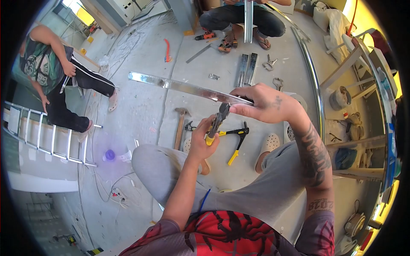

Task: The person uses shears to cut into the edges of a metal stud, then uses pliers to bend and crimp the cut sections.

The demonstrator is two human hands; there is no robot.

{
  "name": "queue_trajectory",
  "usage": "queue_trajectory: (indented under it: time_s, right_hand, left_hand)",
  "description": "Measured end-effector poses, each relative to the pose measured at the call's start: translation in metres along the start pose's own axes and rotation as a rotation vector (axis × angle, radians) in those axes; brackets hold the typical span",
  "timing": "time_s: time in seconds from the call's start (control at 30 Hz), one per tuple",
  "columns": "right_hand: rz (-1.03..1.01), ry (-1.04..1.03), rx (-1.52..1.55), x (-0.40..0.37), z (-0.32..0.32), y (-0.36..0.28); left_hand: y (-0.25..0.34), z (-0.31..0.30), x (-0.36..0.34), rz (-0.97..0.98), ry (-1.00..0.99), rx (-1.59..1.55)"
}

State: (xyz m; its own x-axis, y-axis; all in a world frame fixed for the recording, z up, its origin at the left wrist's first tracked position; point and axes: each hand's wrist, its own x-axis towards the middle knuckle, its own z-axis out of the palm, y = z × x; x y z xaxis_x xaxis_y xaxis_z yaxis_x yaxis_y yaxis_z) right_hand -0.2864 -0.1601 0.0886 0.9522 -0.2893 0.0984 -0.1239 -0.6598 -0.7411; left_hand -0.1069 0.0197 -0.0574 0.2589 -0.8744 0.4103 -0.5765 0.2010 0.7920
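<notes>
My left hand (202,141) is closed round yellow-handled snips (221,117), their dark jaws pointing up at the edge of a metal channel. My right hand (267,102) grips the near end of that long, shiny metal channel (183,87), thumb below and fingers above. From there the channel stretches out to the left over the floor. Below the snips lies a black-and-yellow long-handled tool (240,143) on the floor between my feet. A claw hammer (180,128) with a wooden handle rests just left of it.
Ahead, a person (243,19) squats holding another metal channel (248,21). Another person (53,74) sits at left by an aluminium ladder (53,138). Two short metal pieces (247,70), clamps (270,62) and an orange drill (205,36) lie ahead. A long curved metal track (315,81) runs along the right.
</notes>
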Motion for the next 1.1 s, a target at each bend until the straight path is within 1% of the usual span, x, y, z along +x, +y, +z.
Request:
queue_trajectory:
  time_s: [0.1, 0.3, 0.37, 0.4, 0.57, 0.6, 0.67, 0.73, 0.77, 0.8, 0.83, 0.87, 0.9, 0.93, 0.97, 1.0, 1.03, 1.07, 1.1]
  right_hand:
    - [-0.043, 0.012, 0.023, 0.000, 0.001, 0.001]
    - [-0.014, 0.000, 0.023, 0.001, -0.001, 0.000]
    - [0.023, -0.017, -0.011, 0.001, -0.002, 0.000]
    - [0.024, -0.017, -0.011, 0.001, -0.002, 0.000]
    - [-0.035, 0.055, -0.044, 0.000, 0.003, 0.002]
    - [-0.036, 0.054, -0.043, 0.000, 0.004, 0.003]
    - [-0.055, 0.131, -0.120, 0.001, 0.006, 0.005]
    - [-0.050, 0.109, -0.070, 0.005, 0.004, 0.016]
    - [-0.040, 0.087, -0.021, 0.005, 0.002, 0.021]
    - [-0.056, 0.089, -0.027, 0.004, 0.000, 0.025]
    - [0.020, 0.124, 0.032, 0.003, -0.002, 0.026]
    - [0.072, 0.156, 0.092, 0.006, -0.003, 0.026]
    - [0.191, 0.200, 0.162, 0.004, 0.000, 0.025]
    - [0.291, 0.236, 0.230, 0.001, 0.001, 0.027]
    - [0.266, 0.280, 0.287, -0.003, 0.003, 0.034]
    - [0.271, 0.335, 0.306, -0.006, 0.012, 0.056]
    - [0.236, 0.410, 0.493, -0.003, 0.020, 0.064]
    - [0.271, 0.385, 0.596, -0.004, 0.018, 0.074]
    - [0.291, 0.392, 0.720, -0.005, 0.020, 0.076]
  left_hand:
    - [0.001, 0.000, 0.000, -0.017, 0.000, -0.021]
    - [-0.002, 0.000, 0.000, -0.045, -0.017, -0.032]
    - [-0.002, 0.001, 0.000, -0.058, -0.020, -0.040]
    - [-0.002, 0.003, 0.000, -0.051, 0.000, -0.026]
    - [-0.007, 0.008, -0.008, -0.073, 0.050, -0.046]
    - [-0.006, 0.009, -0.011, -0.086, 0.064, -0.008]
    - [-0.001, 0.009, -0.017, -0.102, 0.081, 0.033]
    - [0.012, 0.006, -0.013, -0.242, 0.054, -0.003]
    - [0.010, 0.007, -0.014, -0.236, 0.056, 0.002]
    - [0.003, 0.010, -0.014, -0.268, 0.013, -0.064]
    - [-0.006, 0.010, -0.012, -0.287, -0.016, -0.117]
    - [-0.025, 0.014, -0.020, -0.316, -0.087, -0.132]
    - [-0.039, 0.019, -0.031, -0.338, -0.141, -0.135]
    - [-0.040, 0.018, -0.033, -0.632, -0.261, -0.159]
    - [-0.049, 0.031, -0.051, -0.798, -0.144, -0.350]
    - [-0.066, 0.033, -0.062, -1.067, -0.292, -0.327]
    - [-0.086, 0.040, -0.074, -1.025, -0.361, -0.735]
    - [-0.106, 0.051, -0.085, -1.375, -0.282, -0.813]
    - [-0.117, 0.061, -0.095, -1.560, -0.172, -0.869]
